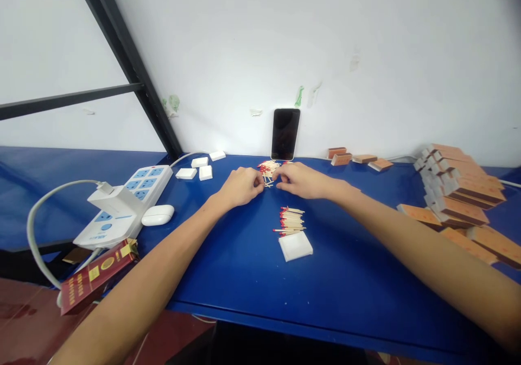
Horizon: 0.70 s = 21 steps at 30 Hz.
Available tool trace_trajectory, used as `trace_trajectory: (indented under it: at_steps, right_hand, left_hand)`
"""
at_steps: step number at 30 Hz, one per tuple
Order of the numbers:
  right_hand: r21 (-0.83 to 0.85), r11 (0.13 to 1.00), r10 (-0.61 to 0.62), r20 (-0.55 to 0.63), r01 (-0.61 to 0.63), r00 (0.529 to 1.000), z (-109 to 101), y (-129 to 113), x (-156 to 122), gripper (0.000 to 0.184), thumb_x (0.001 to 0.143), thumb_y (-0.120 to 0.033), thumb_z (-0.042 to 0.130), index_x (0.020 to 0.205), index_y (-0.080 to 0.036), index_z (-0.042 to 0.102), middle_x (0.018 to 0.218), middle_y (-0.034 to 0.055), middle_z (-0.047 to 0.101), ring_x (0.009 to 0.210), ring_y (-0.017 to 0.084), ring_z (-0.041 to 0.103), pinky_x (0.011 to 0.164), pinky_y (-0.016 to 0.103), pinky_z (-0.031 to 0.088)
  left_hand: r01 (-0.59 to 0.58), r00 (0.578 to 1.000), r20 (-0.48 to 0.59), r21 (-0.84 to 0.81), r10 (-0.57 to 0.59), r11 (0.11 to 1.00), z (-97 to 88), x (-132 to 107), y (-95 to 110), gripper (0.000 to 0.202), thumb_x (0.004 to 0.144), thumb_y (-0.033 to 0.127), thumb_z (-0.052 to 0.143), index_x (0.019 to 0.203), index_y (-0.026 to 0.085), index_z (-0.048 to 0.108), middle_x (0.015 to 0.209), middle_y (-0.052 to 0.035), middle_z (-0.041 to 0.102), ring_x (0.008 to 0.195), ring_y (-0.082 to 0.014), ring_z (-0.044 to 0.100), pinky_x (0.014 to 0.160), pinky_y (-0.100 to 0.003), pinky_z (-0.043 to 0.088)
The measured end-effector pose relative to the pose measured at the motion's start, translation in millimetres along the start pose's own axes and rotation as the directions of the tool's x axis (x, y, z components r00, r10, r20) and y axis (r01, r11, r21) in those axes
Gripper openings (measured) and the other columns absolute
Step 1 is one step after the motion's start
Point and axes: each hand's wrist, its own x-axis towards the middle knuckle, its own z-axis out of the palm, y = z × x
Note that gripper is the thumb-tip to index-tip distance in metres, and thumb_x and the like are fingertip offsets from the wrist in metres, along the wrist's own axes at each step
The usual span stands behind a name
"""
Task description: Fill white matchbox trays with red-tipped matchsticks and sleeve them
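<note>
A loose pile of red-tipped matches [268, 166] lies at the back of the blue table, between my two hands. My left hand [243, 186] is at the pile's left side, its fingers curled and pressed together; whatever they hold is too small to make out. On the pile's right side, my right hand [301, 180] has its thumb and forefinger apart at the matches, with nothing visible between them. Nearer to me, a row of matches [292, 221] lies sideways, heads mostly to the left. Just below that row sits a white matchbox tray [296, 246].
A dark phone [285, 134] leans against the wall behind the pile. Several white trays [199, 162] lie back left, by a power strip [140, 186], an earbud case [158, 215] and a red box [97, 275]. Orange matchbox sleeves [468, 186] are heaped on the right.
</note>
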Motion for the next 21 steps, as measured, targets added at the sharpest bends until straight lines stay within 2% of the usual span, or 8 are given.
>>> trace_trajectory:
  at_steps: [2, 5, 7, 10, 13, 17, 19, 21]
  right_hand:
    - [0.013, 1.000, 0.006, -0.008, -0.006, 1.000, -5, 6, -2, 0.019, 0.085, -0.016, 0.054, 0.099, -0.019, 0.066, 0.077, 0.0021, 0.066, 0.068, 0.015, 0.056, 0.063, 0.026, 0.037]
    - [0.044, 0.998, 0.050, 0.045, -0.052, 0.998, -19, 15, -12, 0.020, 0.084, -0.017, 0.053, 0.098, -0.020, 0.067, 0.086, 0.0037, 0.070, 0.073, 0.017, 0.060, 0.066, 0.026, 0.040]
    - [0.065, 0.993, 0.084, 0.179, -0.097, 0.980, -28, 16, -18, 0.019, 0.083, -0.021, 0.054, 0.097, -0.020, 0.068, 0.088, 0.0045, 0.072, 0.076, 0.018, 0.062, 0.067, 0.026, 0.042]
    - [0.117, 0.979, 0.108, 0.393, -0.166, 0.913, -35, 10, -25, 0.023, 0.084, -0.026, 0.054, 0.100, -0.019, 0.068, 0.079, 0.0036, 0.072, 0.073, 0.018, 0.063, 0.063, 0.025, 0.043]
    - [0.187, 0.960, 0.105, 0.451, -0.208, 0.887, -33, 1, -25, 0.025, 0.086, -0.031, 0.052, 0.099, -0.018, 0.068, 0.076, 0.0026, 0.071, 0.060, 0.014, 0.059, 0.055, 0.024, 0.041]
    - [0.236, 0.944, 0.077, 0.521, -0.230, 0.850, -30, -4, -22, 0.025, 0.083, -0.035, 0.055, 0.087, -0.015, 0.070, 0.078, 0.0025, 0.071, 0.043, 0.009, 0.049, 0.048, 0.024, 0.039]
    - [0.242, 0.946, 0.049, 0.550, -0.215, 0.833, -31, -5, -22, 0.023, 0.081, -0.033, 0.057, 0.086, -0.016, 0.072, 0.078, 0.0020, 0.072, 0.043, 0.008, 0.050, 0.048, 0.024, 0.039]
    - [0.238, 0.951, 0.036, 0.542, -0.195, 0.840, -31, -6, -22, 0.022, 0.081, -0.031, 0.057, 0.088, -0.017, 0.073, 0.079, 0.0015, 0.072, 0.045, 0.009, 0.052, 0.050, 0.024, 0.040]
  left_hand:
    - [-0.048, 0.998, -0.043, 0.003, 0.048, 0.999, -1.9, -1, 7, 0.014, 0.081, 0.023, 0.059, 0.080, 0.020, 0.073, 0.084, -0.0035, 0.073, 0.078, -0.0208, 0.066, 0.076, -0.032, 0.047]
    - [-0.176, 0.984, -0.025, -0.069, 0.175, 0.982, 1.2, -3, 22, 0.014, 0.082, 0.022, 0.060, 0.081, 0.020, 0.074, 0.087, -0.0033, 0.073, 0.082, -0.0200, 0.065, 0.079, -0.032, 0.047]
    - [-0.237, 0.971, 0.013, -0.112, 0.240, 0.965, 7.0, -5, 32, 0.016, 0.083, 0.022, 0.059, 0.084, 0.020, 0.075, 0.087, -0.0028, 0.073, 0.080, -0.0184, 0.064, 0.079, -0.031, 0.047]
    - [-0.245, 0.965, 0.054, -0.144, 0.255, 0.959, 13.6, -5, 39, 0.020, 0.088, 0.025, 0.056, 0.090, 0.019, 0.076, 0.084, -0.0029, 0.072, 0.074, -0.0162, 0.062, 0.072, -0.029, 0.046]
    - [-0.210, 0.976, 0.027, -0.111, 0.215, 0.971, 10.5, -3, 32, 0.024, 0.091, 0.027, 0.052, 0.091, 0.019, 0.075, 0.083, -0.0028, 0.071, 0.074, -0.0163, 0.062, 0.071, -0.029, 0.045]
    - [-0.087, 0.992, -0.077, 0.123, 0.097, 0.989, -0.5, -1, 10, 0.022, 0.087, 0.032, 0.055, 0.089, 0.020, 0.073, 0.087, -0.0060, 0.069, 0.081, -0.0226, 0.062, 0.075, -0.035, 0.046]
    - [-0.059, 0.995, -0.069, 0.186, 0.073, 0.981, -3.0, -1, 0, 0.023, 0.088, 0.033, 0.054, 0.090, 0.020, 0.072, 0.091, -0.0068, 0.069, 0.083, -0.0242, 0.062, 0.077, -0.037, 0.046]
    - [-0.084, 0.995, -0.031, 0.205, 0.092, 0.975, -3.0, -1, -7, 0.025, 0.089, 0.032, 0.050, 0.093, 0.021, 0.071, 0.094, -0.0067, 0.069, 0.088, -0.0250, 0.063, 0.080, -0.037, 0.046]
